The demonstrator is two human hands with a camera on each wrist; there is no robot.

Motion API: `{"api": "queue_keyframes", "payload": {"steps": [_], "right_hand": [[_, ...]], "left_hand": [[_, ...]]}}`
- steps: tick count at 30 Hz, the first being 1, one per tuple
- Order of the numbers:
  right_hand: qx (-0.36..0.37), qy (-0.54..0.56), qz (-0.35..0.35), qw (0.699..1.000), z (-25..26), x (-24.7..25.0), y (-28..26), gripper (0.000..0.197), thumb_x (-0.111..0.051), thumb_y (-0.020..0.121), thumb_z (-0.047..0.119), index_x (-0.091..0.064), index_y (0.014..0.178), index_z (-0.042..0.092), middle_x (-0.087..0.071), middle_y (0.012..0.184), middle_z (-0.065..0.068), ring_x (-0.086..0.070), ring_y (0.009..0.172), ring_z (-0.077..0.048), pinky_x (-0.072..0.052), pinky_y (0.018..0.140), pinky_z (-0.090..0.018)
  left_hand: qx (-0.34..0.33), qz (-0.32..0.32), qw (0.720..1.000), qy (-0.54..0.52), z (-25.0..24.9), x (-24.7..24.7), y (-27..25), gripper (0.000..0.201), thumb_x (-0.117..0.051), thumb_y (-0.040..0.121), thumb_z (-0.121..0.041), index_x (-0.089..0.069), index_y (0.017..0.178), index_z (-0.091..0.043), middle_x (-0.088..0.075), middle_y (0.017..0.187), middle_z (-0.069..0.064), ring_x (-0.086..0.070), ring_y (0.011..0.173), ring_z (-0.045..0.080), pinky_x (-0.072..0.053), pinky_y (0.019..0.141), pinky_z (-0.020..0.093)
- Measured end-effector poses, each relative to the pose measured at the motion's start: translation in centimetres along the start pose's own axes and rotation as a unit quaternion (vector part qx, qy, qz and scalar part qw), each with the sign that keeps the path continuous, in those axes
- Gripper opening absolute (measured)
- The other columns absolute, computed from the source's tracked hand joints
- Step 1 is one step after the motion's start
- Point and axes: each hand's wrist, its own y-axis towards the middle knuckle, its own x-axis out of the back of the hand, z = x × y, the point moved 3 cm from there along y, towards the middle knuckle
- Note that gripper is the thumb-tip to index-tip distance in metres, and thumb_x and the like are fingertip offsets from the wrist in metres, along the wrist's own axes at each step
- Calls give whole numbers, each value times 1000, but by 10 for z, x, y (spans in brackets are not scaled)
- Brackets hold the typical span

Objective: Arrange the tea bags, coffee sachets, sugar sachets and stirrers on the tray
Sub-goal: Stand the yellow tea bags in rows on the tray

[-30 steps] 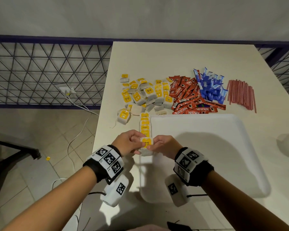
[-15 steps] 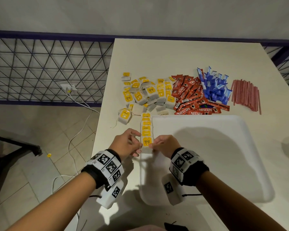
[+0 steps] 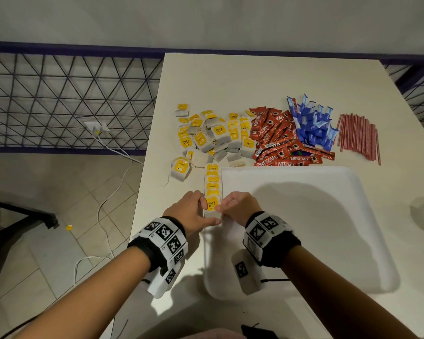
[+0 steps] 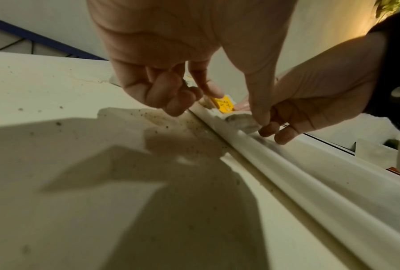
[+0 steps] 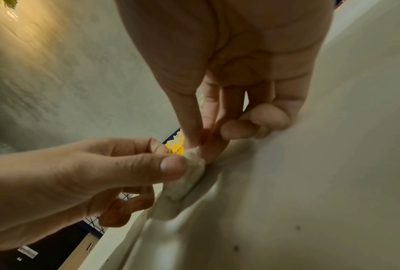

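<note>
Both hands met over the tray's left rim: the left hand [image 3: 191, 211] reached in from about 7 o'clock, its thumb laid across the near end of the tea bag [image 3: 211, 206] and its other fingers curled against the bag's left side, so it pinched the bag; the right hand [image 3: 236, 207] came from about 5 o'clock, thumb and forefinger pinched on the same bag's right edge, the remaining fingers curled under. Wrists sat low, palms turned toward each other. That tea bag lay flat at the near end of a single overlapping row of tea bags [image 3: 213, 182] along the left rim of the white tray [image 3: 328, 216], the row's long axis running 6 to 12 o'clock, yellow tags facing up and away. Beyond the tray's far edge, from 11 toward 1 o'clock, lay the loose tea bags [image 3: 211, 138], red coffee sachets [image 3: 277, 138], blue sugar sachets [image 3: 312, 126] and red stirrers [image 3: 357, 137], the stirrers pointing roughly 12 to 6.
</note>
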Motion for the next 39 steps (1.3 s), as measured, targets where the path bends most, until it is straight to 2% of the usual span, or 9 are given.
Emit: {"api": "queue_keyframes", "payload": {"steps": [8,15,20,24,27,31,35,37,39], "right_hand": [[-7,-33,-32,999,-4,3,-2,20,-67,80,20,-50,69,22,-58,82,-1,-53,80,-16,-39,71,-21],[-5,-28,-35,999,6,13,2,20,-67,79,23,-51,68,23,-61,69,2,-58,76,-18,-50,80,-29],[57,-81,-109,989,28,60,21,23,-62,85,12,-60,107,8,-46,72,8,-50,86,-18,-42,82,-26],[81,-262,-73,959,38,71,46,40,-59,87,12,-51,126,16,-46,115,-7,-48,113,-26,-38,90,-27],[64,-321,-30,945,39,73,58,40,-59,88,13,-53,127,18,-38,131,-11,-46,117,-28,-38,93,-29],[58,-364,1,930,50,76,63,24,-56,90,16,-63,112,10,-46,124,-11,-48,115,-30,-39,93,-31],[61,-348,1,936,49,77,66,27,-57,89,19,-50,63,14,-41,70,5,-46,84,-21,-32,72,-25],[64,-320,-8,945,48,77,68,22,-57,88,20,-54,67,14,-44,73,5,-45,83,-19,-31,72,-24],[74,-304,-16,950,52,77,65,19,-57,89,24,-64,96,7,-53,91,-2,-48,88,-20,-32,74,-24]], "left_hand": [[7,-13,1000,24,5,-1,1,36,-68,77,-46,-40,88,-25,-44,94,-6,-49,84,14,-38,74,27],[1,-21,1000,-2,3,4,1,33,-68,77,-47,-39,75,-31,-44,88,-8,-48,84,12,-41,79,30],[24,-104,992,-68,5,42,8,30,-69,78,-42,-43,71,-29,-45,75,-9,-45,70,11,-34,67,27],[46,-168,981,-84,19,72,25,20,-69,81,-26,-50,87,-22,-48,96,0,-50,86,17,-42,80,29],[69,-157,983,-64,30,78,39,40,-67,82,-17,-52,118,-10,-48,115,9,-50,104,22,-37,93,28],[87,-120,988,-38,35,83,53,61,-66,84,-18,-37,137,-5,-38,138,14,-39,128,25,-29,103,27],[100,-94,990,-14,33,84,65,59,-67,83,-22,-41,133,-5,-41,128,14,-44,123,27,-34,95,25],[115,-86,990,-13,33,82,69,56,-69,82,-26,-46,128,-5,-41,122,13,-50,116,26,-37,93,26],[138,-79,987,-10,34,81,73,55,-70,81,-29,-49,126,-5,-40,121,13,-52,110,26,-38,96,28]]}}
